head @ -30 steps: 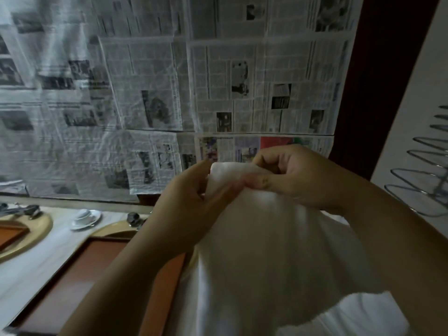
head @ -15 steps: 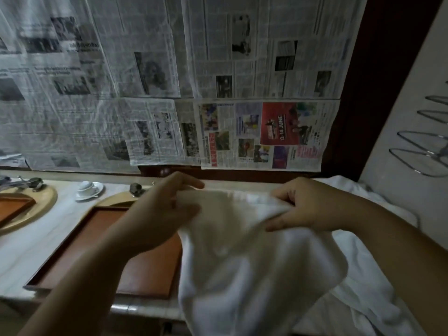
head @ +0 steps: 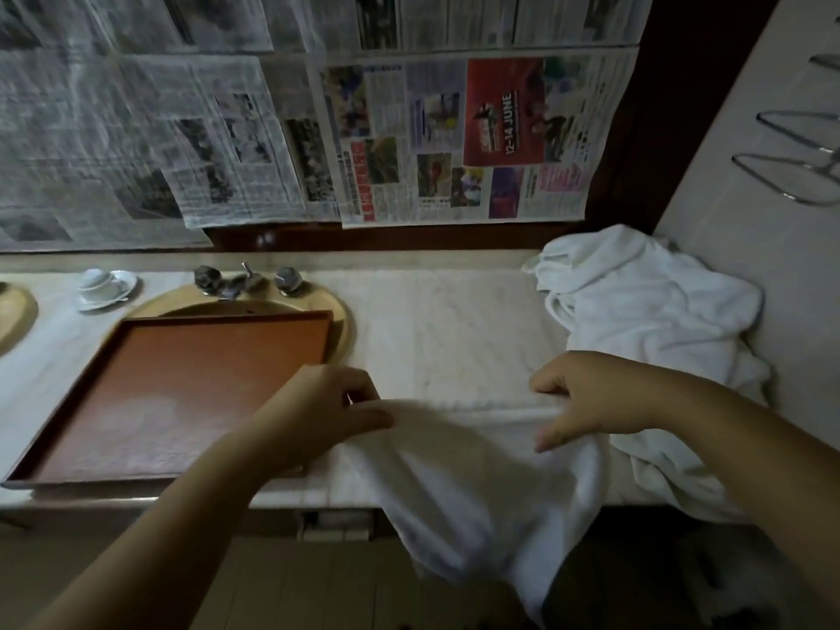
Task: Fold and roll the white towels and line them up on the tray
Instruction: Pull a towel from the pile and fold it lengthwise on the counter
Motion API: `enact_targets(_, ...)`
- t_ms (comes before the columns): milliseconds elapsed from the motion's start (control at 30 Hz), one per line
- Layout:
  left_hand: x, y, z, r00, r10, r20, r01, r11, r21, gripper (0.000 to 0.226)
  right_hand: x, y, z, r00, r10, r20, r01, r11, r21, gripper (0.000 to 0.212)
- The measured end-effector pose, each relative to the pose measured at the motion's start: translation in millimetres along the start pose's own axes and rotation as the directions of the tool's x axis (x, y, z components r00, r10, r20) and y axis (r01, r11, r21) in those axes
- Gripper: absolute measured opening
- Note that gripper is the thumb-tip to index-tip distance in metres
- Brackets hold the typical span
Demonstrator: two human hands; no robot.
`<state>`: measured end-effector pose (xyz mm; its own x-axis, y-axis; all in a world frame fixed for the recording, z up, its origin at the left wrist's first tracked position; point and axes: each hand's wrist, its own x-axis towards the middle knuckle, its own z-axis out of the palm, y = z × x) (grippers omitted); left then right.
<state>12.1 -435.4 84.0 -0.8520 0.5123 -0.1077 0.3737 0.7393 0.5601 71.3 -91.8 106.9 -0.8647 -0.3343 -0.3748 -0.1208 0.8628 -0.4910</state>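
- Since the earlier frames the towel [head: 472, 475] has come down from in front of the person's face to the marble counter [head: 454, 329], and the hands have spread apart along its top edge.
- The towel now lies just right of the tray [head: 182, 393], its upper edge on the counter and most of its cloth hanging over the front lip.
- The left hand [head: 327, 402] is closed in a pinch on the towel's corner nearest the tray; the right hand [head: 586, 397] is curled over the opposite corner, thumb under the cloth.
- Likely trouble: the overhanging weight could drag the towel off the counter if either pinch loosens.
- The edge looks blurred and rumpled, so a fold started now may come out crooked.
- The pile of unfolded towels [head: 645, 311], right of the tray and touching the right side of the held towel, could snag or get pulled along.
- The tray sits over a sink [head: 341, 320]; pressing on it might tip it.
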Motion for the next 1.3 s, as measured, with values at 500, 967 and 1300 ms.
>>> enact_targets(500, 80, -82, -19, 0.996, 0.029, 0.079, -0.031, 0.999, 0.022, 0.007, 16, 74, -45, 0.951, 0.298, -0.079, -0.280, 0.943, 0.177, 0.017)
enact_targets(967, 268, -131, 27, 0.990, -0.141, -0.022, 0.141, 0.990, 0.004, 0.010, 169, 174, -46, 0.804, 0.594, -0.025, -0.479, 0.671, 0.567, 0.014)
enact_targets(1300, 413, -173, 79, 0.817, -0.525, -0.239, 0.510, 0.851, -0.124, 0.017, 350, 261, -45, 0.715, 0.628, -0.309, -0.593, 0.778, 0.210, 0.023)
